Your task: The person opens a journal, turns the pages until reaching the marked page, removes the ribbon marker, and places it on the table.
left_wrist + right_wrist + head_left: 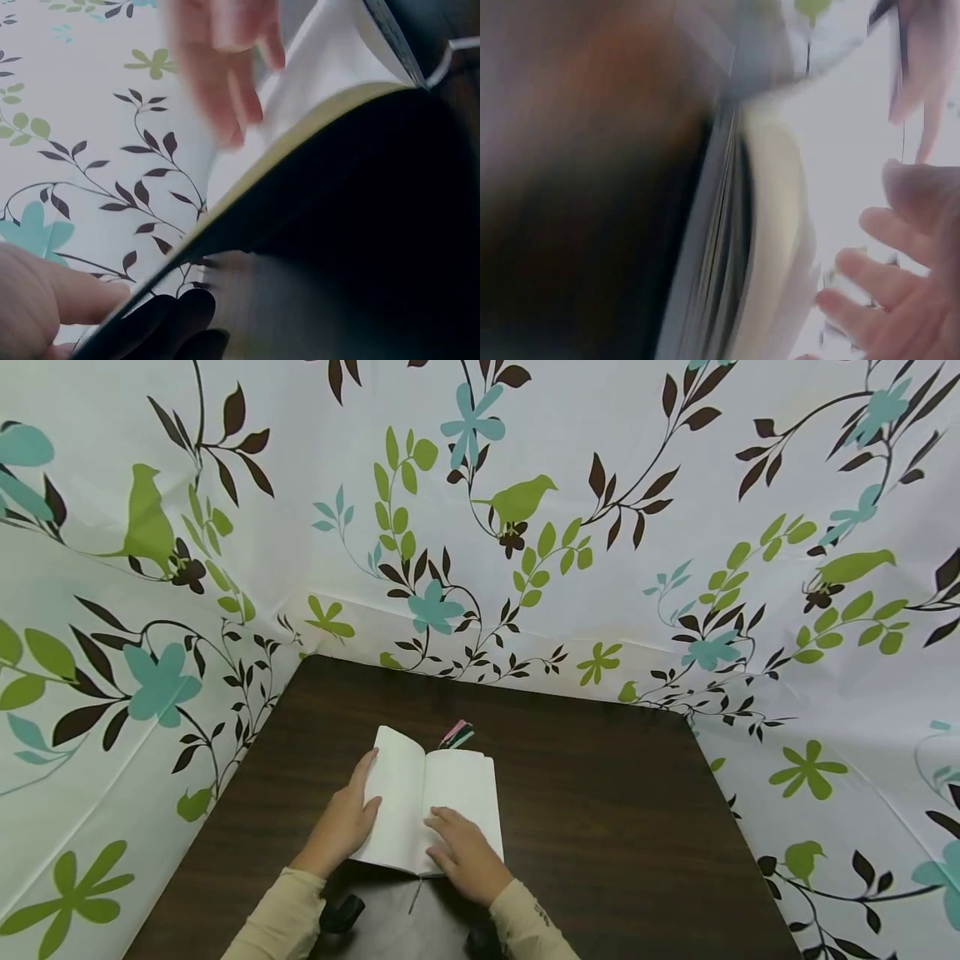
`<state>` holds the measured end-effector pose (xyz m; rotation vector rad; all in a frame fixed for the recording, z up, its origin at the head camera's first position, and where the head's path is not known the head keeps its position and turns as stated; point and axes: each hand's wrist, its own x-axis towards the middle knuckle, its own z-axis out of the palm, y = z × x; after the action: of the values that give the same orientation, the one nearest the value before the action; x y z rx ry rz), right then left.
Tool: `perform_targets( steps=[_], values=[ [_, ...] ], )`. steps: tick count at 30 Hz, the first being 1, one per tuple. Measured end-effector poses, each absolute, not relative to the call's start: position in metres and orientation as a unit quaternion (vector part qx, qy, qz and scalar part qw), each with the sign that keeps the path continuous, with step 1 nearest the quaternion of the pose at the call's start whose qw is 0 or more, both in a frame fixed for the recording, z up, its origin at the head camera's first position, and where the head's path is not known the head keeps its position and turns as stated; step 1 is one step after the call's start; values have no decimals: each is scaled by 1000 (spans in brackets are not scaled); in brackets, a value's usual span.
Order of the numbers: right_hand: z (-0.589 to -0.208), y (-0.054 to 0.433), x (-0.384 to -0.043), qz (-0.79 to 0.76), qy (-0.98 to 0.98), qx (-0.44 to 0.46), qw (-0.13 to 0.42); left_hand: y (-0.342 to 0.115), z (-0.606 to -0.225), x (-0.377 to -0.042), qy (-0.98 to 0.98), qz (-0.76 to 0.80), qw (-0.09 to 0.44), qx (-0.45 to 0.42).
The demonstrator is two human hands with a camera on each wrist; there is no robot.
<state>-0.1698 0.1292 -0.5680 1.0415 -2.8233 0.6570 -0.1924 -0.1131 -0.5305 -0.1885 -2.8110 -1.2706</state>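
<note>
An open notebook [401, 797] with blank white pages is tilted up at the near side of the table. My left hand [343, 822] grips its left edge, thumb on the page side. In the left wrist view the fingers [172, 315] curl behind the dark cover [360, 195]. My right hand [468, 852] hovers over or rests on the lower right page; contact is unclear. Its fingers look loosely spread in the right wrist view, with nothing held [885, 277]. A thin ribbon bookmark [415, 896] hangs from the notebook's bottom edge.
Just beyond the notebook's top edge lie a few slim pink, dark green and pale items [456, 735], too small to identify. The dark wooden table [600, 827] extends to the right. Leaf-and-bird patterned cloth [555, 593] surrounds its back and sides.
</note>
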Motion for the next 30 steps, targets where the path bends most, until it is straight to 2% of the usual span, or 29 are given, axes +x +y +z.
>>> perform_targets(
  steps=[5,9,16,23,30],
  values=[
    [-581,171,-176,203,-944,258,-39,-117,-535,-192,-914,-399,11,-69],
    [-589,188,-175,227,-942,235,-79,-117,-538,-191,-916,-396,4,-61],
    [-597,191,-176,237,-940,237,-58,-117,-539,-192,-918,-392,-3,-51],
    [-608,190,-176,225,-943,236,-69,-113,-539,-189,-917,-395,-16,-48],
    [-604,191,-176,232,-944,226,-59,-112,-540,-193,-919,-390,-6,-49]
  ],
)
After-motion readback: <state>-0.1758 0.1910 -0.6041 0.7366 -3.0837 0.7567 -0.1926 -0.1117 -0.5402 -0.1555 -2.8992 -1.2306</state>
